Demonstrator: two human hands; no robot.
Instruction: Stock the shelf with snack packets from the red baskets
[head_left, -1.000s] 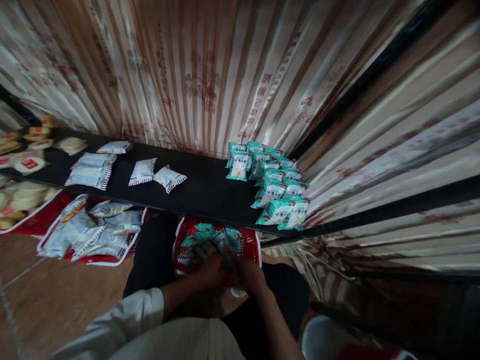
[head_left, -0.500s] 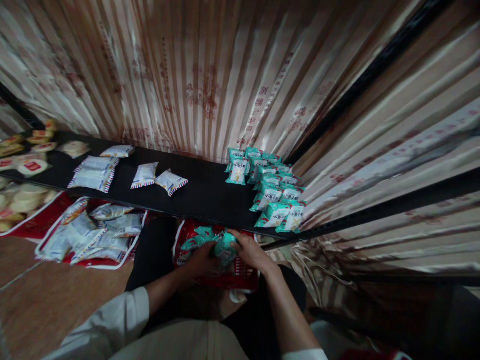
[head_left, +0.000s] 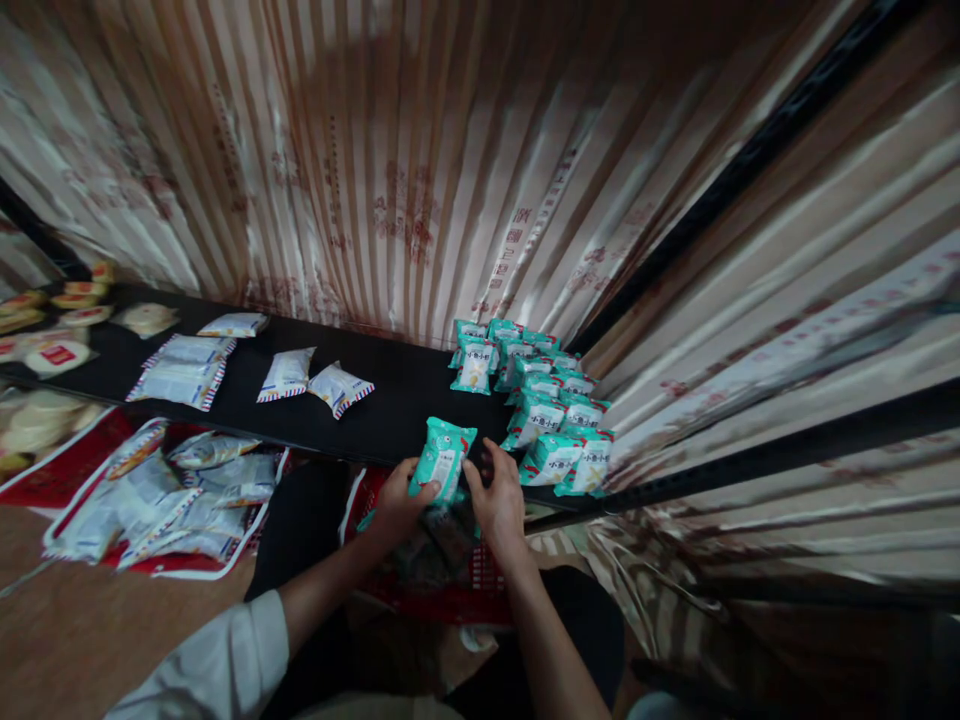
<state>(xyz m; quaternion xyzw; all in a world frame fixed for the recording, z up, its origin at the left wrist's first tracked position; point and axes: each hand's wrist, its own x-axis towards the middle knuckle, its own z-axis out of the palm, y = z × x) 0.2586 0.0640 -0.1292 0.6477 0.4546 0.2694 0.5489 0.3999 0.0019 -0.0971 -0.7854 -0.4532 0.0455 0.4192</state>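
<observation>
A teal snack bag point(head_left: 445, 452) is pinched at its lower left by my left hand point(head_left: 399, 503), tilted above the front edge of the black shelf point(head_left: 409, 400). My right hand point(head_left: 498, 498) is just right of that bag, fingers apart, thumb close to its edge; whether the thumb touches it is hard to tell. Below both hands is a red basket point(head_left: 450, 606) with more teal bags inside, partly hidden by my hands. At the shelf's right end stand rows of matching teal snack bags point(head_left: 538, 408), several with their printed fronts toward me.
White snack bags point(head_left: 184, 370) with striped edges lie along the shelf, left of centre. Pale round packs point(head_left: 60, 352) sit farther left. A second red basket point(head_left: 259, 520) holds white bags. Pleated curtain point(head_left: 420, 170) hangs behind, and a black metal post point(head_left: 697, 200) slants at right.
My left hand has lifted a teal bag from the basket to shelf-edge height. My right hand has risen from the basket and its fingers have spread. The view has shifted slightly.
</observation>
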